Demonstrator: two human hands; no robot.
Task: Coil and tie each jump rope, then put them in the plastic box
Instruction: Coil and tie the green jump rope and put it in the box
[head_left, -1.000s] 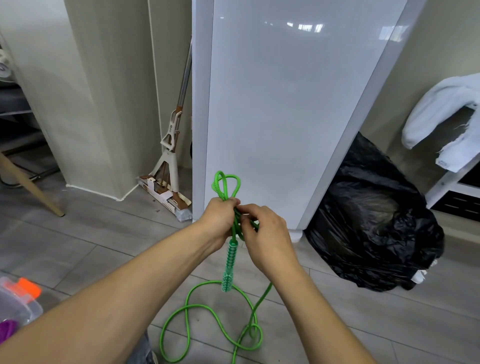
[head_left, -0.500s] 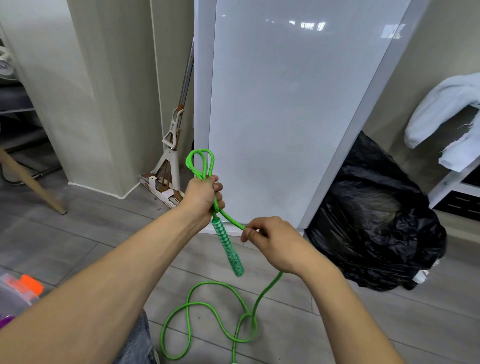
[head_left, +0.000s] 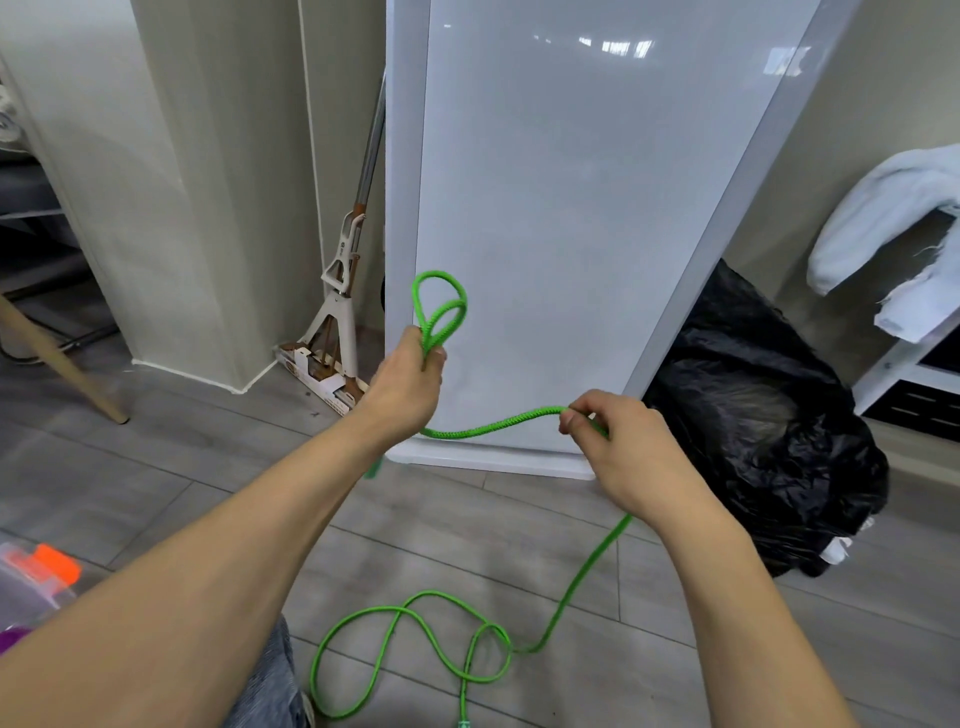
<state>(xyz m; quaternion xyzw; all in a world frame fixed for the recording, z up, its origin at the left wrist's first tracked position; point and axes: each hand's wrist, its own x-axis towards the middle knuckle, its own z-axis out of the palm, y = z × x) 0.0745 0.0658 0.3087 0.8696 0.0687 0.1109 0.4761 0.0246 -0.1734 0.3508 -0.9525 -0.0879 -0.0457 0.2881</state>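
Early going here: the green jump rope (head_left: 493, 427) was only partly coiled. Two small loops (head_left: 439, 306) stood up out of the left hand (head_left: 410, 384), its grip clamped round their base. The right hand (head_left: 628, 457) had its grip pinched on the cord at thumb and fingertip, and a short span sagged between the two hands. Most of the rope lay in loose curls on the grey plank floor (head_left: 156, 493) near the person (plenty left to gather, then). No tie showed, and the clear plastic box (head_left: 26, 597) with its orange latch sat at the near left edge, well apart from the rope. The cord looked braided, round, limp and matte.
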